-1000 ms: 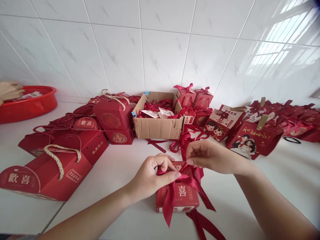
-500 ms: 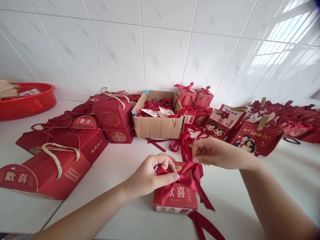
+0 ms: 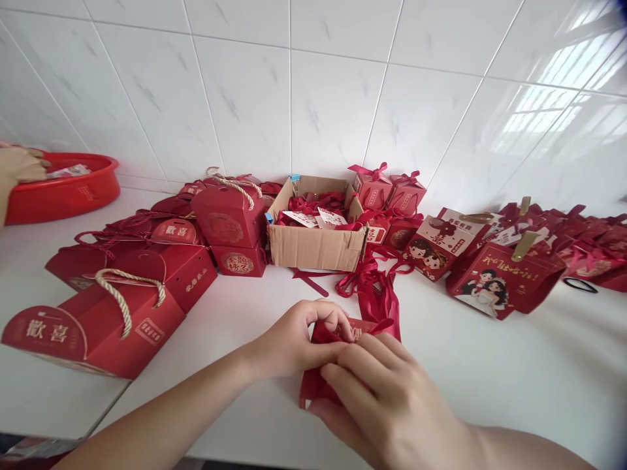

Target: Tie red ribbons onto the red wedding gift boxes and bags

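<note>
A small red gift box (image 3: 307, 386) with pale lettering sits in front of me, mostly covered by my hands. Red ribbon (image 3: 323, 333) is looped over its top. My left hand (image 3: 294, 343) pinches the ribbon between thumb and fingers at the knot. Reaching across the box's front and right side, my right hand (image 3: 392, 398) has its fingers closed on the ribbon beside my left thumb; its fingertips are partly hidden. Behind the box, more loose ribbon (image 3: 379, 297) lies on the white tabletop (image 3: 255, 405).
A cardboard box (image 3: 318, 248) with ribbons and cards stands behind. Red boxes with rope handles (image 3: 142, 320) are stacked left; printed gift bags (image 3: 490, 281) and a black band (image 3: 580, 285) lie right. Another person's hand (image 3: 22, 163) is at a red basin (image 3: 93, 189).
My right hand has moved from the box's far right side down and left to its front, beside my left hand. My left hand keeps its pinch. The view has shifted slightly left.
</note>
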Demonstrator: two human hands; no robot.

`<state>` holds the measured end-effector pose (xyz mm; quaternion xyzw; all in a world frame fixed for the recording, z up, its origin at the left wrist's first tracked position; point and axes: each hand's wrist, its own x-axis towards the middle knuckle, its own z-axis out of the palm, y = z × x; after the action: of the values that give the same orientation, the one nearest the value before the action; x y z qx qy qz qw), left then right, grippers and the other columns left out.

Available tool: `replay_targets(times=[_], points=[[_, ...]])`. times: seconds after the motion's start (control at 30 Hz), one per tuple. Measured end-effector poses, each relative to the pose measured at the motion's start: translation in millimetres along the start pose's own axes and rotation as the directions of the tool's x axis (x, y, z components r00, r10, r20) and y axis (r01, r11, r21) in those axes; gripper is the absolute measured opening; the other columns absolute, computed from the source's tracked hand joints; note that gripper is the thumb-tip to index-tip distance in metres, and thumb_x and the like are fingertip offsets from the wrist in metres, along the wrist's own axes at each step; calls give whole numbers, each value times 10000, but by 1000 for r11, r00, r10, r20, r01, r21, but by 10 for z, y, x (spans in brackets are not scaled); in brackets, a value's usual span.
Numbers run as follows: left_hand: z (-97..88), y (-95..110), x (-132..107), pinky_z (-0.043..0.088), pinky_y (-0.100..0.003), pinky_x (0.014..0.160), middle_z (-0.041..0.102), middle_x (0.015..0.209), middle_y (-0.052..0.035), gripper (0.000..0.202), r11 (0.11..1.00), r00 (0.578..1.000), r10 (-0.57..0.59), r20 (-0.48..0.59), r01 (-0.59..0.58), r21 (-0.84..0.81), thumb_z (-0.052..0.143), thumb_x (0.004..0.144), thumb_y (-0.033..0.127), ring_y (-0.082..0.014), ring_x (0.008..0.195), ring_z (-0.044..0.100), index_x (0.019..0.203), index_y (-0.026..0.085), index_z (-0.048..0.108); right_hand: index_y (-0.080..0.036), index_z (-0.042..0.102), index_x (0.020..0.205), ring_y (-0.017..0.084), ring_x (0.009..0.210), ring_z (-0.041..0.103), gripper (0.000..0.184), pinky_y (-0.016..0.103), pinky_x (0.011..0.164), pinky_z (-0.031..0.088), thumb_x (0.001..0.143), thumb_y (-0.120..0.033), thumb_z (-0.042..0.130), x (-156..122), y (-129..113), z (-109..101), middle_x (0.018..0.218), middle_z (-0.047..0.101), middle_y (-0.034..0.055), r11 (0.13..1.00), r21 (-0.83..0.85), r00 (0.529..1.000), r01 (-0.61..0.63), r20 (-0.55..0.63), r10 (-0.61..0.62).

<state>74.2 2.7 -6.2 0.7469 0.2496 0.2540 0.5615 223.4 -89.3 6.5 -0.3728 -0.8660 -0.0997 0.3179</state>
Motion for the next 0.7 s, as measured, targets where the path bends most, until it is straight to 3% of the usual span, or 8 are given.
replay_targets(times=[0.1,0.23,0.37,0.57,0.7], points=[[7,0,7,415,-325,829,657,811,-30,428,1000,1000,-20,-11,20,13,722,730,281,-231,996,570,613,191,320,-120,642,739,172,605,517,144,308,550,379,852,-207,623,-69,-78,151,652,581,40,999,-52,996,-15,-84,10],[17,-27,12,418,-327,841,668,803,-29,436,999,999,-26,-31,27,19,720,735,269,-244,1044,570,615,193,307,-119,631,696,171,618,517,155,306,553,359,845,-160,618,-104,-89,248,641,569,38,999,-32,994,-27,-103,24],[21,-32,11,424,-329,853,677,813,-33,438,999,998,-46,-41,47,22,730,713,248,-266,1118,546,625,196,305,-125,646,688,154,585,461,152,296,546,326,830,-91,603,-101,-81,291,599,534,23,999,-31,993,14,-117,-17],[15,-15,-3,429,-330,831,664,773,-41,444,997,996,-73,-57,74,19,751,704,307,-271,1089,554,605,196,332,-152,537,511,127,531,364,337,302,534,291,828,-41,553,-87,-74,311,529,450,0,991,-79,972,106,-201,-120],[9,-17,-6,429,-337,846,654,793,-45,392,997,995,-76,-66,77,12,754,709,324,-278,1120,543,610,188,400,-159,546,527,126,524,370,317,303,519,287,817,-32,567,-81,-87,300,529,461,-9,987,-96,964,129,-220,-147]])
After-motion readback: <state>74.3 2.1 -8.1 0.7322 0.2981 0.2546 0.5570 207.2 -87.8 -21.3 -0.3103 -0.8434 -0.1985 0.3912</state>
